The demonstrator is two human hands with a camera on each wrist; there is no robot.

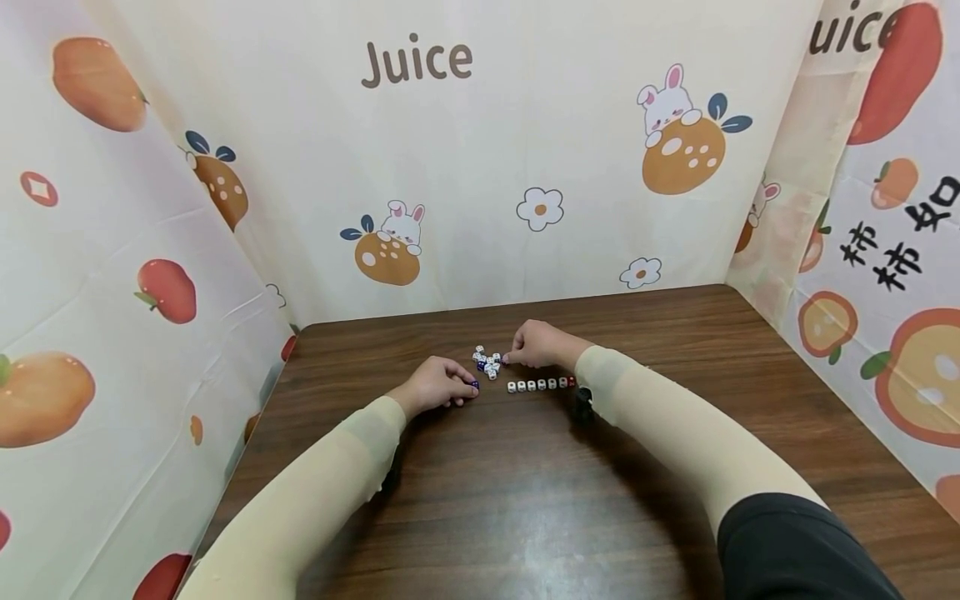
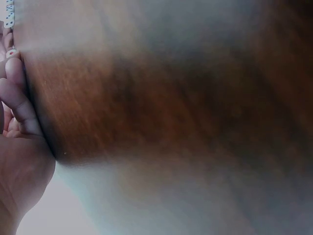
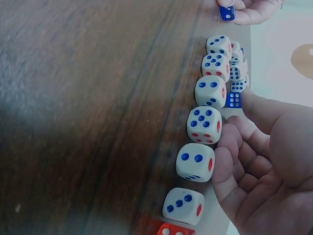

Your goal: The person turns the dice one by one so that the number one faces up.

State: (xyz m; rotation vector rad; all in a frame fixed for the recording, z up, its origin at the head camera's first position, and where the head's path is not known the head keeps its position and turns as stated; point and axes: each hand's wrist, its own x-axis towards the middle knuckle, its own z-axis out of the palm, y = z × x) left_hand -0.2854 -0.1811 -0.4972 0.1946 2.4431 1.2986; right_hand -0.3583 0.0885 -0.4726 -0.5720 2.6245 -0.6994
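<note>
My left hand (image 1: 438, 383) pinches a blue die (image 3: 227, 12) between thumb and fingertips, just left of a loose cluster of dice. On the cluster's right side my right hand (image 1: 542, 344) reaches in from above the row, thumb and index finger at a second blue die (image 3: 234, 100), which they appear to pinch. The cluster holds several white dice (image 1: 492, 373) and some blue ones. In front of the right hand runs a straight row of white dice (image 3: 204, 125), ending at the right with a red die (image 3: 176, 229). The left wrist view shows mostly blurred tabletop.
Everything lies on a dark wood-grain table (image 1: 480, 500). A printed curtain (image 1: 480, 150) with fruit and rabbits rises along the back and both sides. The right forearm passes close by the red end of the row.
</note>
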